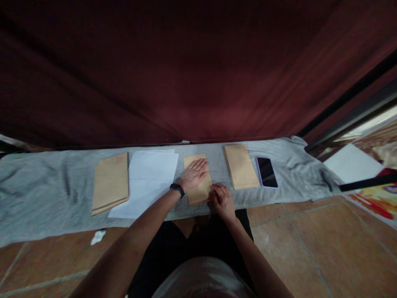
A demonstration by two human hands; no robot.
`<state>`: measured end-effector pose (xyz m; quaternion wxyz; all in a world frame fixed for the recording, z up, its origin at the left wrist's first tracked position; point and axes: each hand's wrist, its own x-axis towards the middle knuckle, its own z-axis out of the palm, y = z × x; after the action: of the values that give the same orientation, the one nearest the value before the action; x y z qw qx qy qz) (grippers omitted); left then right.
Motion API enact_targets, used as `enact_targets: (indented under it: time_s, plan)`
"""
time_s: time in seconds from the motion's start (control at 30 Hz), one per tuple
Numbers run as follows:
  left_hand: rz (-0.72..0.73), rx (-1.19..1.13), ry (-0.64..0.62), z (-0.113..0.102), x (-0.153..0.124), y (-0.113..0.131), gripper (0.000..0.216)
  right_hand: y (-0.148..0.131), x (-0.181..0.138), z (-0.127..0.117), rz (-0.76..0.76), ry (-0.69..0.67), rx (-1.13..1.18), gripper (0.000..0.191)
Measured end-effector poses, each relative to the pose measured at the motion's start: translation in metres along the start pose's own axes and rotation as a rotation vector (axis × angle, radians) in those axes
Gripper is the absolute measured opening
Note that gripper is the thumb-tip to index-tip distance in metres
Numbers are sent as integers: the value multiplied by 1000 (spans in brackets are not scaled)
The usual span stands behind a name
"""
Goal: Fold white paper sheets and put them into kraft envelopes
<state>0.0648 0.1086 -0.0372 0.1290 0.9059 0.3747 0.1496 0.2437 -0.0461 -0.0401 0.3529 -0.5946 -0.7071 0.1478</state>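
A brown paper envelope lies upright in front of me on the grey cloth. My left hand, with a dark band at the wrist, rests flat on its upper part, palm down and fingers stretched out. At the envelope's lower right edge, my right hand has its fingers curled in and closed on the paper edge. The right fingertips partly cover that edge. White paper sheets lie just left of the envelope, under my left forearm.
A stack of brown envelopes lies at the left, and another envelope stack at the right, beside a phone. The grey cloth runs along a dark red curtain. A crumpled white scrap is on the tiled floor.
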Motion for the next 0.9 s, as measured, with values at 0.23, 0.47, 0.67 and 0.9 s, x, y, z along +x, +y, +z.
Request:
enact_targets:
  time_s: [0.23, 0.47, 0.67, 0.9]
  plan:
    - [65, 160, -65, 3, -20, 26, 56, 2, -1, 2, -41, 23, -37, 33]
    - [111, 123, -62, 2, -46, 51, 55, 2, -3, 3, -57, 31, -30, 31]
    - [166, 100, -54, 2, -74, 68, 55, 5, -5, 5, -60, 75, 8, 30]
    - [122, 121, -28, -7, -111, 78, 50, 12, 4, 3, 27, 83, 117, 31]
